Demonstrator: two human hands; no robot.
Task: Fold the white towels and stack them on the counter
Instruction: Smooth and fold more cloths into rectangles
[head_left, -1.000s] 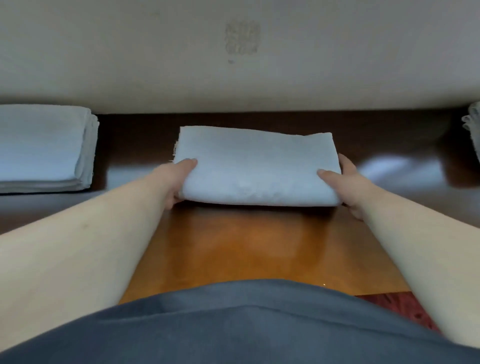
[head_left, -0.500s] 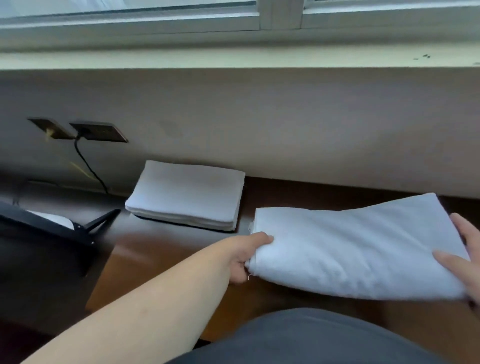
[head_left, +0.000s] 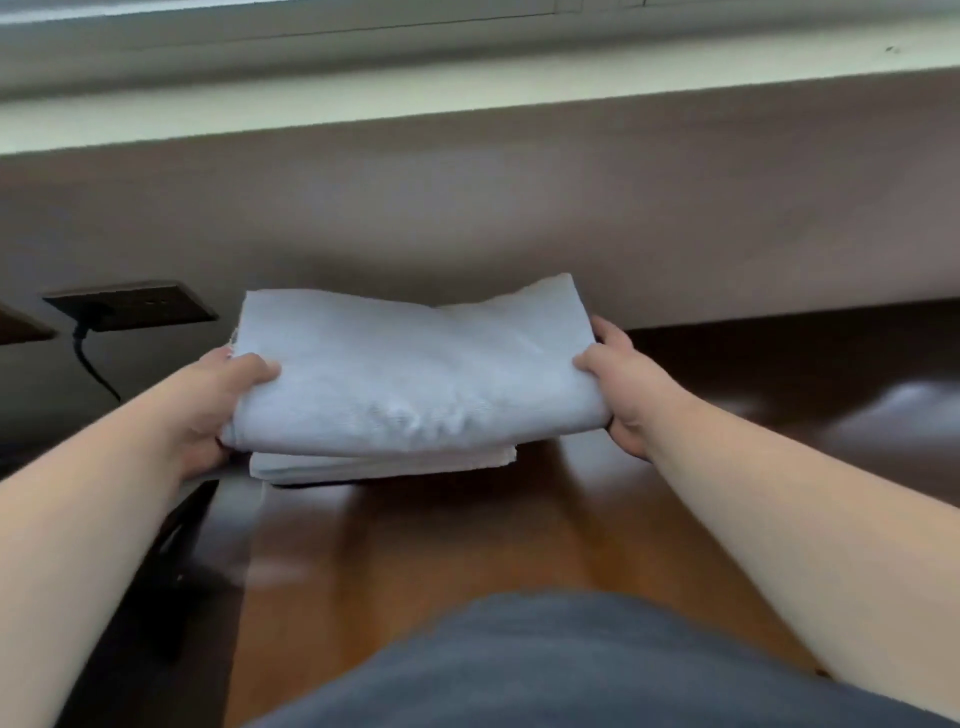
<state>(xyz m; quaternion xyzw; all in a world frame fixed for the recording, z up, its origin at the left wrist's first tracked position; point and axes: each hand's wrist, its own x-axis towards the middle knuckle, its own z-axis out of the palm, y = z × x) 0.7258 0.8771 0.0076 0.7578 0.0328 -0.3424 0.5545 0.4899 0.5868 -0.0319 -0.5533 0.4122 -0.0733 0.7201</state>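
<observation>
Folded white towel (head_left: 415, 379) held level at both short ends, directly over a stack of folded towels (head_left: 382, 464) near the counter's back edge, against the wall. Only the stack's near edge visible beneath it; whether the two touch, impossible to tell.

Far left, on the wall above the counter's back-left corner: dark socket plate (head_left: 132, 305) with a black cable (head_left: 91, 358) hanging from it.

Next, left hand (head_left: 218, 402) clamped on the towel's left end, thumb on top, remaining fingers tucked underneath and out of sight. Left forearm reaching in from the lower-left.

Centre: towel slightly rumpled, far right corner lifted a little higher than the rest. Below it, glossy brown wooden counter (head_left: 467, 540) reflecting light, darker toward its left edge.

Right: right hand (head_left: 626, 387) grasping the towel's right end, thumb over the top surface, fingers curled under. Right forearm reaching in from the lower-right.

Bottom centre: grey garment (head_left: 545, 670) on the person's torso, covering the counter's near edge.
</observation>
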